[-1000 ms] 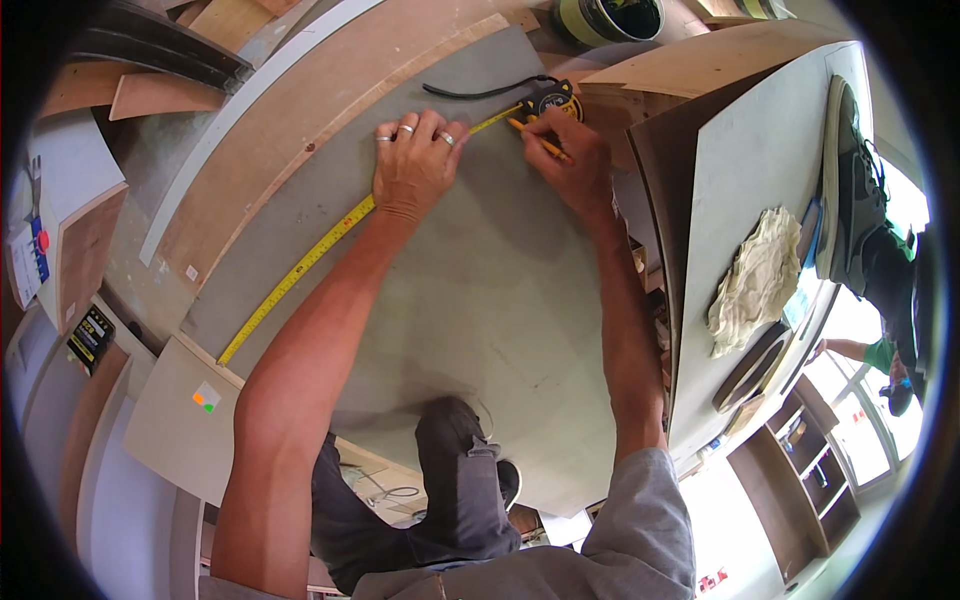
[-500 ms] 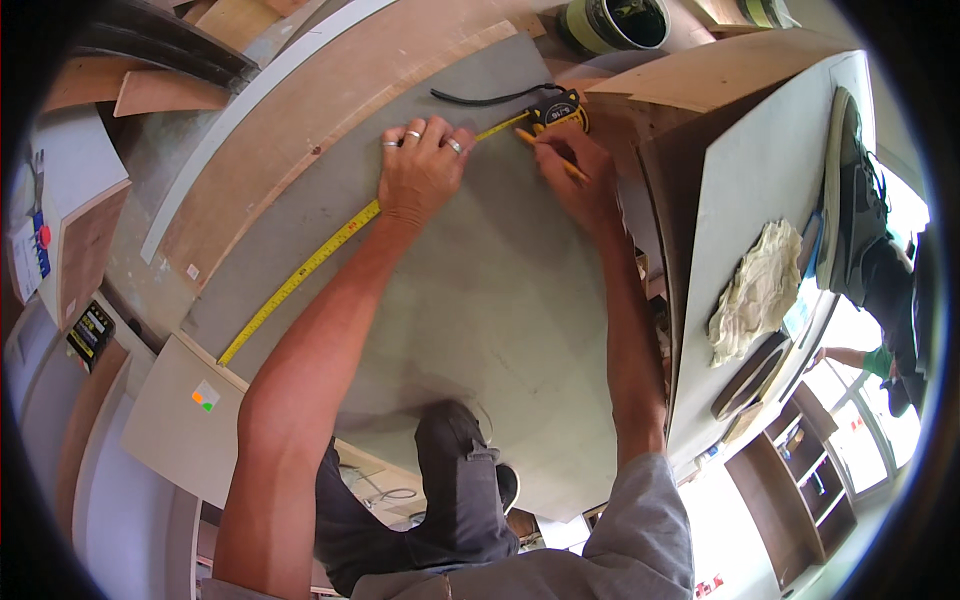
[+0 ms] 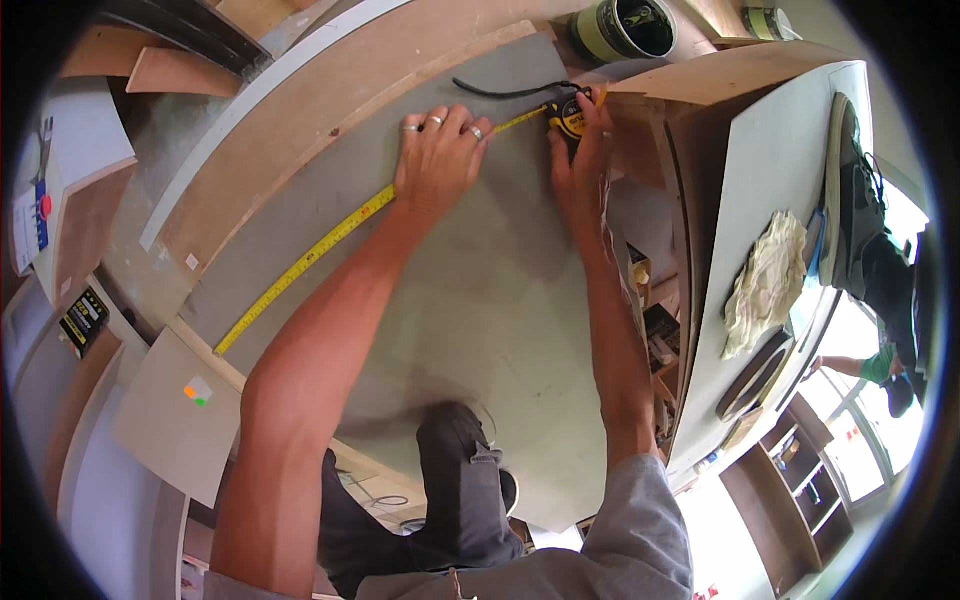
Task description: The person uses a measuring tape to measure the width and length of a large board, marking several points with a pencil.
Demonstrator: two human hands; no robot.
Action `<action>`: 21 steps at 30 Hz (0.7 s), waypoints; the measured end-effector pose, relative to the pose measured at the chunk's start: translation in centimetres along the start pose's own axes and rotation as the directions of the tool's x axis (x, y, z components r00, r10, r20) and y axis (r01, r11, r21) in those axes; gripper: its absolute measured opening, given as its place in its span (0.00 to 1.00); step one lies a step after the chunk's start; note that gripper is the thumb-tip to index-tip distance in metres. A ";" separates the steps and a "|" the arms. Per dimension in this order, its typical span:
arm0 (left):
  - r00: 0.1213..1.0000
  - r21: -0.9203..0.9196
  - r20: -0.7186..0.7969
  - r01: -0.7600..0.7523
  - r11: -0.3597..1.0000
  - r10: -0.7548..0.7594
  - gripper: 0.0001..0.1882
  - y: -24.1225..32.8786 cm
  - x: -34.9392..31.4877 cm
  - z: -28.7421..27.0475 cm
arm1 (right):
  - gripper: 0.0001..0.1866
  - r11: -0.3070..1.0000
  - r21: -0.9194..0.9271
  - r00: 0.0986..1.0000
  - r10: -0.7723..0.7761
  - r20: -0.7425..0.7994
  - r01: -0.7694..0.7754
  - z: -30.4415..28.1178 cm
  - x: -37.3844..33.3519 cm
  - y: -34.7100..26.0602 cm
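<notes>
A yellow tape measure blade [image 3: 305, 260] runs diagonally over a large grey board [image 3: 480, 330], from the board's left edge up to its black and yellow case. My left hand [image 3: 440, 160], with rings on several fingers, bears down on the blade; its fingers curl under, and their tips are hidden. My right hand [image 3: 585, 165] is closed around the tape measure case [image 3: 567, 118] near the far right edge. A black strap [image 3: 505, 94] trails from the case to the left. An orange-yellow bit shows by the right fingertips; I cannot tell whether it is the pencil.
A curved wooden strip [image 3: 330, 140] lies along the far side. Beyond stands a dark bucket [image 3: 625, 28]. At right, an upright panel [image 3: 745, 200] carries a crumpled cream cloth [image 3: 765, 285] and a shoe [image 3: 845, 190]. Another person's arm [image 3: 840, 366] shows far right.
My right hand has gone from holding an orange pencil beside the case to gripping the case itself. The left hand stays on the blade; the whole view has shifted slightly.
</notes>
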State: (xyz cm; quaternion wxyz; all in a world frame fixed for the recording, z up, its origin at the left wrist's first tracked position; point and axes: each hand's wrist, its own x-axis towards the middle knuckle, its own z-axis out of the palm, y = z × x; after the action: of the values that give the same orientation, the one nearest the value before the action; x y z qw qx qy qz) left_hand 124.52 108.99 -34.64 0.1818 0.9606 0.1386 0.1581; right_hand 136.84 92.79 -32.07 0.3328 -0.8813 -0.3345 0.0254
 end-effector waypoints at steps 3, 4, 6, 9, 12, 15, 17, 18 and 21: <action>0.999 0.018 -0.033 -0.006 1.000 0.006 0.07 -0.6 -0.3 -0.1 | 0.29 0.999 0.003 0.997 0.048 0.061 -0.048 0.0 0.3 -1.6; 0.999 0.018 -0.052 -0.009 1.000 0.010 0.07 -0.7 -0.6 0.3 | 0.29 0.999 0.008 0.998 0.042 0.044 -0.043 0.4 0.4 -1.5; 0.999 0.015 -0.036 -0.002 1.000 0.002 0.07 -0.2 -0.5 0.2 | 0.29 1.000 0.011 1.000 0.024 -0.001 -0.024 0.5 0.8 -0.7; 1.000 -0.036 -0.022 -0.001 0.999 0.000 0.08 -0.5 0.4 -0.2 | 0.31 0.998 -0.055 0.998 -0.039 -0.050 0.037 0.8 1.3 -0.4; 0.973 -0.220 0.229 0.091 0.971 -0.040 0.08 1.5 1.6 -2.0 | 0.29 0.974 -0.168 0.979 -0.170 -0.109 0.150 -1.4 1.0 0.5; 0.954 -0.174 0.284 0.149 0.973 -0.095 0.09 -0.8 -1.5 -5.7 | 0.28 0.974 0.187 0.992 0.125 0.023 -0.127 -0.3 0.0 -6.5; 0.940 -0.174 0.310 0.201 0.964 -0.140 0.10 0.2 -3.8 -8.3 | 0.27 0.918 -0.272 0.951 -0.307 -0.031 0.287 -0.4 -2.1 -6.7; 0.897 -0.156 0.392 0.285 0.946 -0.206 0.11 0.7 -5.8 -9.9 | 0.28 0.943 -0.188 0.959 -0.284 -0.017 0.276 -0.1 -4.0 -8.4; 0.915 -0.216 0.302 0.339 0.916 -0.267 0.14 1.4 -14.4 -13.1 | 0.30 0.991 0.124 0.978 -0.080 0.193 0.056 1.0 -12.2 -15.8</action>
State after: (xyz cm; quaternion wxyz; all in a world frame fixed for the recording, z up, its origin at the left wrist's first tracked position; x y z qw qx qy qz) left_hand 107.06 107.04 -26.18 0.3472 0.9067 0.2390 0.0143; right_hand 118.11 94.73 -25.47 0.3502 -0.8413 -0.3937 0.1208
